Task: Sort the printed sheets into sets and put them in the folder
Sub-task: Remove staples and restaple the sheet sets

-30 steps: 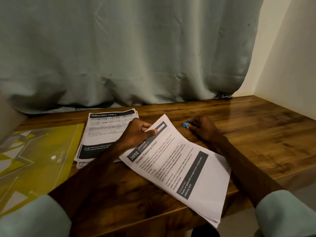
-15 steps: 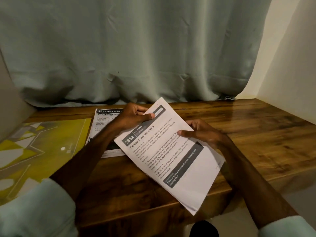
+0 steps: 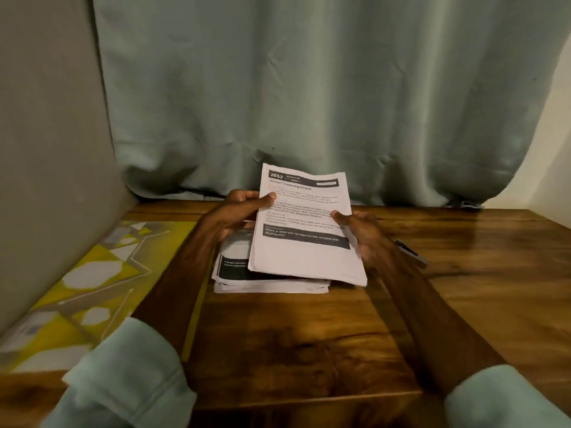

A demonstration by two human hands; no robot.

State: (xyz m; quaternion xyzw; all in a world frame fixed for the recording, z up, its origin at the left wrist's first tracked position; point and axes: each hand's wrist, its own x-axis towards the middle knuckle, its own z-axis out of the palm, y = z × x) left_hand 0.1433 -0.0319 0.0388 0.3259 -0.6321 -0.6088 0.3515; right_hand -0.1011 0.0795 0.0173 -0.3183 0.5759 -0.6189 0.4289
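From the head camera I see both hands in front of the person, above the wooden table (image 3: 309, 341). The left hand (image 3: 234, 213) grips the left edge of a set of sheets (image 3: 304, 233): its thumb lies on the printed front and the other fingers (image 3: 244, 196) curl behind the paper. The right hand (image 3: 363, 234) grips the right edge of the same set, thumb on the front and the rest of the hand under the paper. So the set is between the two hands. It is tilted, with its top edge raised toward the curtain (image 3: 309, 88) and its heading "2652 Screen Cleaning Check" facing the person.

Directly under the fingers, and a little nearer to the person, a pile of sheets (image 3: 244, 274) lies flat on the table. I cannot tell if the low edge of the held set touches this pile.

To the left of the left fingers, well apart, the yellow folder (image 3: 99, 276) lies on the table. Just to the right of the right fingers lies a small dark object (image 3: 411, 253), too blurred to name.
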